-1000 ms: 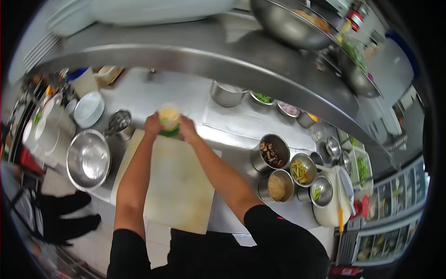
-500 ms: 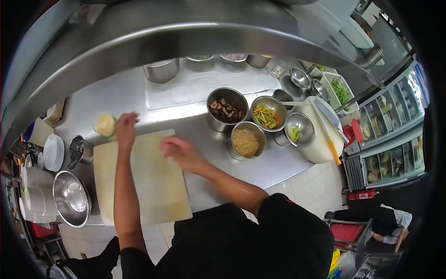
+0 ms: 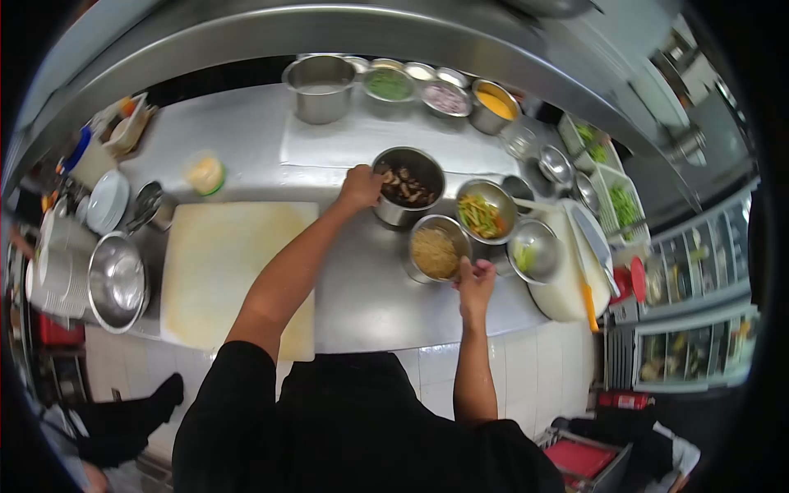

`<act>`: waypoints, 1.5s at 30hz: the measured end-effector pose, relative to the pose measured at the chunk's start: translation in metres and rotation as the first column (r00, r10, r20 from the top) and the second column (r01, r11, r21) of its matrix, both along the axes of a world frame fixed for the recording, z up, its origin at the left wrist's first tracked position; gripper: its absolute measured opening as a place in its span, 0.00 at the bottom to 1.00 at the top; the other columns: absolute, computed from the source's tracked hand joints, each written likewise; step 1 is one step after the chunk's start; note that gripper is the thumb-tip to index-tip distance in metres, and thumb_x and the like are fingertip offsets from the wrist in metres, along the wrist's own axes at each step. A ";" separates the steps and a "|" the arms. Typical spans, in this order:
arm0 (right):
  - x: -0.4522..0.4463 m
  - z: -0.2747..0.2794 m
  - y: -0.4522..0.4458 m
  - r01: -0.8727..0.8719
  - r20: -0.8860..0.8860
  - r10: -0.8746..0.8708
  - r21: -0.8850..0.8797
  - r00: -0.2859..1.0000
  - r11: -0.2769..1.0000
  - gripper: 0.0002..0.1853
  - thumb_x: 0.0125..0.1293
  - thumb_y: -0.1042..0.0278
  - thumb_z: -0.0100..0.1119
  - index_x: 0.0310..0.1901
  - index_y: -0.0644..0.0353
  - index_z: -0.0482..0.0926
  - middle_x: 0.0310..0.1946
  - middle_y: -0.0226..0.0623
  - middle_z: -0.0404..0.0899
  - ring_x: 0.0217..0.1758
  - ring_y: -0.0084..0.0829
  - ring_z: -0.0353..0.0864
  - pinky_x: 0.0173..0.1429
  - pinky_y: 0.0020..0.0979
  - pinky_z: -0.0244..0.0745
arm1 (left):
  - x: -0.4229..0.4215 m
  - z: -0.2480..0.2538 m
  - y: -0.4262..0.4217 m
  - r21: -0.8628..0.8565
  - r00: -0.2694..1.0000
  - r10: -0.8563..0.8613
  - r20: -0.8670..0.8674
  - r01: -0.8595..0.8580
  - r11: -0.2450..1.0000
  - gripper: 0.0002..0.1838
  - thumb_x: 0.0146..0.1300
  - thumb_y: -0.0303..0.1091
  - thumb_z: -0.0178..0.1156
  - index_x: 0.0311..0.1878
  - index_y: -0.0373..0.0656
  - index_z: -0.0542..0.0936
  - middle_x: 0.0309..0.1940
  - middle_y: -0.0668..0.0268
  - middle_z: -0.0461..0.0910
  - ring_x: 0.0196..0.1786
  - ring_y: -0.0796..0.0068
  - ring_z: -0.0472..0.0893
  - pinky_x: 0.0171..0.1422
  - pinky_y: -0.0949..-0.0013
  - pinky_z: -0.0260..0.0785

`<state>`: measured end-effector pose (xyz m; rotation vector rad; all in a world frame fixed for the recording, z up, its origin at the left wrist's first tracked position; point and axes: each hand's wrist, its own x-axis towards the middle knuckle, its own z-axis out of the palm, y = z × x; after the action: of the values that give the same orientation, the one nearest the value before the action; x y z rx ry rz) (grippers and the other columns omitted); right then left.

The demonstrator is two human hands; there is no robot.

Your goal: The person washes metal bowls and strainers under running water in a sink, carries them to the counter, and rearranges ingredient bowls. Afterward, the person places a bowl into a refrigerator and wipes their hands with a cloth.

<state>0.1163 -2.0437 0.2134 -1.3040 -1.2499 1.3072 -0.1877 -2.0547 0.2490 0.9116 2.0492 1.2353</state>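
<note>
My left hand (image 3: pixel 360 187) has its fingers closed over the left rim of a deep metal pot (image 3: pixel 400 215) of dark sliced mushrooms (image 3: pixel 404 187). At the lower right rim of a metal container (image 3: pixel 421 269) filled with thin pale noodles (image 3: pixel 436 251), my right hand (image 3: pixel 475 286) pinches the edge with thumb and fingers. Behind it stands a metal bowl (image 3: pixel 503 191) of green and orange cut vegetables (image 3: pixel 481 215). A smaller bowl (image 3: pixel 544 255) with pale green pieces is further right, apart from my fingers.
A cutting board (image 3: pixel 238 271) lies on the left of the steel counter, with a small tub (image 3: pixel 205 175) behind it. A knife with an orange handle (image 3: pixel 590 306) rests on a round white board at right. Several ingredient bowls line the back; a steel shelf (image 3: pixel 246 33) hangs above.
Both hands have moved right from around the cutting board. My left hand now grips the mushroom pot and my right hand the noodle container. The view has shifted too.
</note>
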 end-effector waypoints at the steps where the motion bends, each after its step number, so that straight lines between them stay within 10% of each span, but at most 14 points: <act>1: 0.002 -0.007 0.003 0.020 -0.028 -0.020 -0.009 0.999 1.000 0.14 0.61 0.66 0.60 0.41 0.58 0.64 0.25 0.30 0.70 0.17 0.21 0.70 0.19 0.22 0.68 | -0.007 0.006 -0.010 -0.007 0.999 0.043 -0.007 -0.043 0.999 0.18 0.59 0.36 0.52 0.28 0.25 0.75 0.20 0.50 0.80 0.22 0.60 0.83 0.31 0.64 0.76; 5: 0.001 -0.008 0.004 -0.205 -0.279 0.142 -0.214 0.950 0.955 0.10 0.55 0.80 0.53 0.26 0.55 0.63 0.18 0.31 0.69 0.14 0.21 0.66 0.16 0.22 0.61 | -0.052 0.024 -0.049 0.182 0.974 0.188 0.128 -0.209 0.961 0.16 0.57 0.35 0.53 0.25 0.26 0.74 0.21 0.50 0.79 0.22 0.62 0.83 0.28 0.63 0.76; 13: -0.037 0.017 -0.018 -0.256 -0.355 0.171 -0.208 0.919 0.944 0.09 0.56 0.80 0.50 0.29 0.53 0.63 0.20 0.29 0.69 0.14 0.20 0.65 0.17 0.20 0.59 | -0.178 0.011 -0.155 0.103 0.866 0.486 -0.114 -0.477 0.873 0.20 0.57 0.39 0.53 0.23 0.27 0.76 0.17 0.50 0.79 0.21 0.61 0.83 0.31 0.65 0.77; 31: -0.351 0.023 -0.050 -0.610 -0.430 0.496 -0.182 0.755 0.771 0.07 0.58 0.76 0.54 0.32 0.60 0.65 0.20 0.34 0.70 0.18 0.26 0.73 0.18 0.22 0.67 | -0.298 -0.047 -0.227 0.190 0.492 0.835 0.245 -0.869 0.456 0.17 0.61 0.37 0.51 0.36 0.28 0.77 0.22 0.53 0.81 0.24 0.64 0.83 0.31 0.63 0.76; 35: -0.418 -0.018 -0.056 -0.637 -0.528 0.483 -0.152 0.699 0.756 0.05 0.58 0.72 0.53 0.28 0.61 0.69 0.19 0.36 0.73 0.16 0.26 0.72 0.18 0.25 0.68 | -0.336 -0.087 -0.259 0.089 0.698 0.674 -0.242 -0.675 0.732 0.16 0.60 0.39 0.56 0.41 0.35 0.76 0.28 0.60 0.79 0.30 0.66 0.81 0.35 0.65 0.76; 39: -0.458 -0.040 -0.072 -0.579 -0.391 0.499 -0.115 0.773 0.807 0.05 0.59 0.72 0.48 0.34 0.64 0.67 0.19 0.39 0.73 0.18 0.32 0.77 0.19 0.30 0.74 | -0.280 -0.036 -0.280 0.293 0.721 0.545 0.428 -0.681 0.671 0.14 0.61 0.38 0.60 0.44 0.39 0.74 0.32 0.67 0.75 0.31 0.74 0.78 0.32 0.74 0.74; 45: -0.429 -0.005 -0.087 -0.712 -0.372 0.636 -0.108 0.676 0.693 0.08 0.63 0.68 0.53 0.37 0.62 0.68 0.20 0.36 0.74 0.19 0.26 0.75 0.20 0.27 0.71 | -0.201 0.014 -0.279 0.358 0.745 0.658 0.112 -0.648 0.672 0.11 0.64 0.39 0.56 0.39 0.42 0.74 0.32 0.70 0.78 0.25 0.83 0.73 0.22 0.80 0.56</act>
<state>-0.3132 -2.1302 0.2087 -0.7254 -1.4376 2.1723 -0.3888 -2.3333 0.2629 0.3058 2.2890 2.0654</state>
